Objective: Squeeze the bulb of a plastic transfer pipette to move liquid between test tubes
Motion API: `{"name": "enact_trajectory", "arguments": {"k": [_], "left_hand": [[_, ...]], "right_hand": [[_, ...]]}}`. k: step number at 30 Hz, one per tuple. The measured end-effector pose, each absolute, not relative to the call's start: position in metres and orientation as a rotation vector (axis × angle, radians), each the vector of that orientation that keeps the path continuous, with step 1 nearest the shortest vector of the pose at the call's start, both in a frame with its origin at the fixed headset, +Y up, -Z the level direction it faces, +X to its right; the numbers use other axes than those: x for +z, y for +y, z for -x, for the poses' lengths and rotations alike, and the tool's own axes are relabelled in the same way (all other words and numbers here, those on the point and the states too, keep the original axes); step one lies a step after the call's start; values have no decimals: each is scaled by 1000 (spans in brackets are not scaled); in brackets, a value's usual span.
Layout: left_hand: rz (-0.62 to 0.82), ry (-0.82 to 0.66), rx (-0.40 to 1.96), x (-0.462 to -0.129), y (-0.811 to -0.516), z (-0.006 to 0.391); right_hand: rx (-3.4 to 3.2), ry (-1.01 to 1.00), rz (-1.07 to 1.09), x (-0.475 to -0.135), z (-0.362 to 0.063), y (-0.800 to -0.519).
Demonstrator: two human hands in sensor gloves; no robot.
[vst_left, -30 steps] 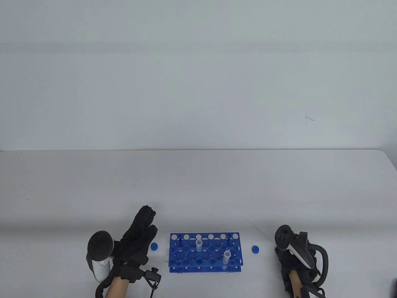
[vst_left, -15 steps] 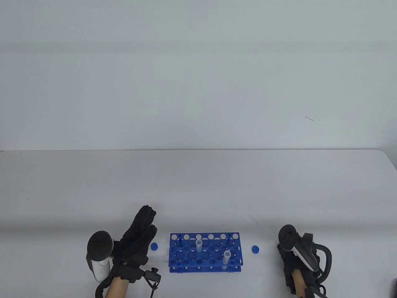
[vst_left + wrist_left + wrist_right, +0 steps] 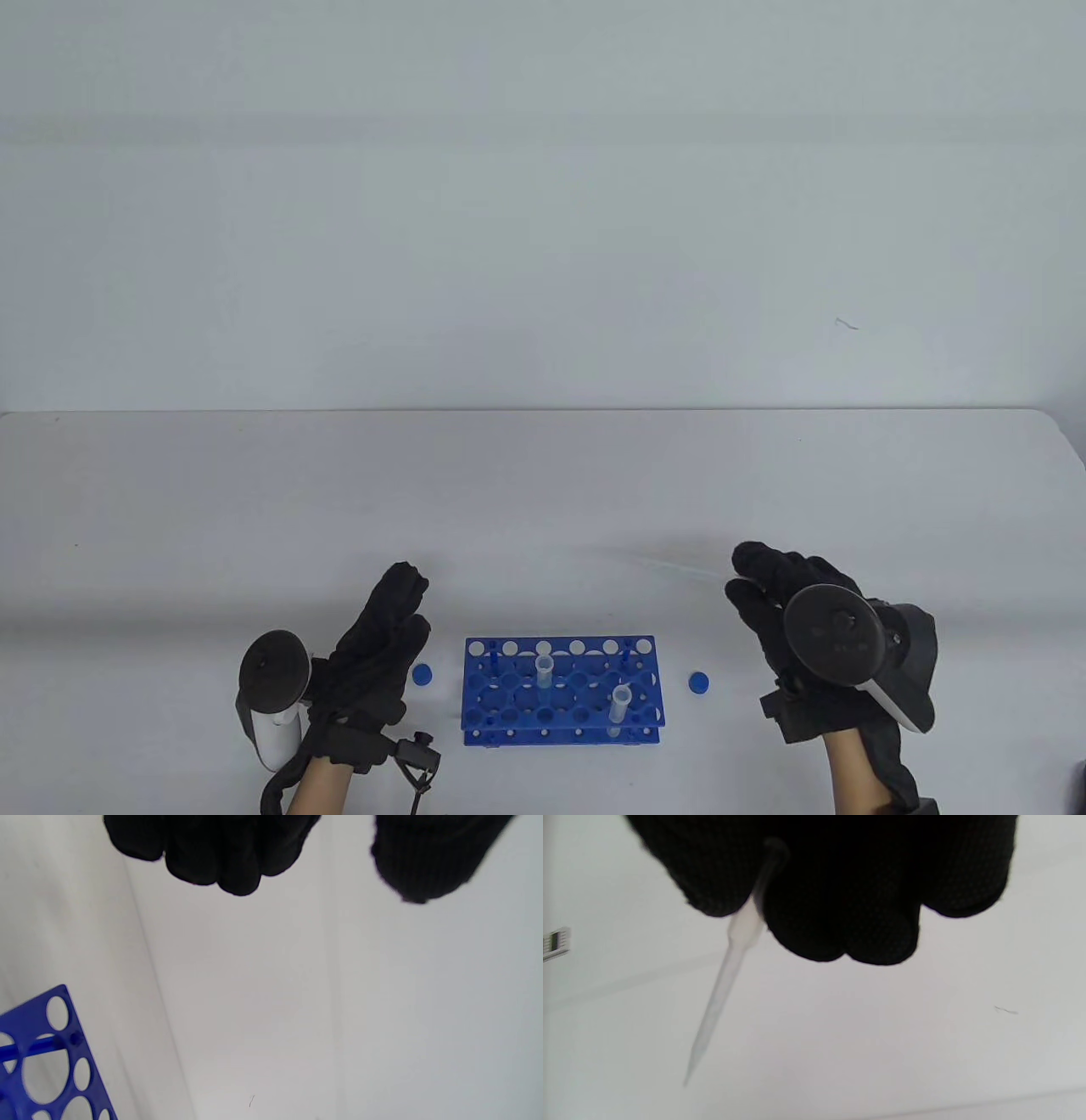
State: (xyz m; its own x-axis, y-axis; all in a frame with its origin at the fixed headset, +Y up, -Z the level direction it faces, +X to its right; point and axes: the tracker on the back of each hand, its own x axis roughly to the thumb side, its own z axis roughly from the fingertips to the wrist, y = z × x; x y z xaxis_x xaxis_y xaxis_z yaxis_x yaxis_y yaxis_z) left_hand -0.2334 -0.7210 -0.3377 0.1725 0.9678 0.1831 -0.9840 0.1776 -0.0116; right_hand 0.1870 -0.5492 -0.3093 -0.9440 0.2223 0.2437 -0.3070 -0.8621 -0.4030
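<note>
A blue test tube rack [image 3: 477, 706] stands near the table's front edge with two open clear tubes in it, one in the middle [image 3: 544, 669] and one at the front right [image 3: 620, 709]. My left hand [image 3: 382, 645] is open and empty just left of the rack, with its fingers [image 3: 220, 857] stretched out. My right hand [image 3: 776, 603] is raised right of the rack and grips a clear plastic pipette [image 3: 725, 976]. The stem points left, faint in the table view [image 3: 679, 569]. The bulb is hidden in the glove.
Two blue caps lie on the table, one left of the rack [image 3: 422, 674] and one right of it [image 3: 698, 682]. A corner of the rack shows in the left wrist view [image 3: 63, 1052]. The white table reaches far back.
My right hand has risen and moved forward from the table's front edge, with the pipette now showing in its grip. The left hand, rack and tubes have not moved.
</note>
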Motion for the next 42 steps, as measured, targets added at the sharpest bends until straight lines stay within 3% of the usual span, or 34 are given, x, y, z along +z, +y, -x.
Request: {"name": "enact_trajectory", "arguments": {"k": [5, 7, 13, 21, 42], "left_hand": [[-118, -157, 1383, -338, -721, 233], [-118, -154, 1383, -338, -722, 233], [-112, -156, 1382, -338, -722, 233], [-104, -155, 1379, -340, -722, 232], [-103, -153, 1385, -340, -722, 232]], "right_hand": [[2901, -535, -455, -304, -130, -523], [2968, -464, -538, -305, -108, -528], [3115, -519, -697, -308, -62, -549], [3195, -715, -843, -305, -38, -563], [3305, -569, -1058, -325, 0, -627]]}}
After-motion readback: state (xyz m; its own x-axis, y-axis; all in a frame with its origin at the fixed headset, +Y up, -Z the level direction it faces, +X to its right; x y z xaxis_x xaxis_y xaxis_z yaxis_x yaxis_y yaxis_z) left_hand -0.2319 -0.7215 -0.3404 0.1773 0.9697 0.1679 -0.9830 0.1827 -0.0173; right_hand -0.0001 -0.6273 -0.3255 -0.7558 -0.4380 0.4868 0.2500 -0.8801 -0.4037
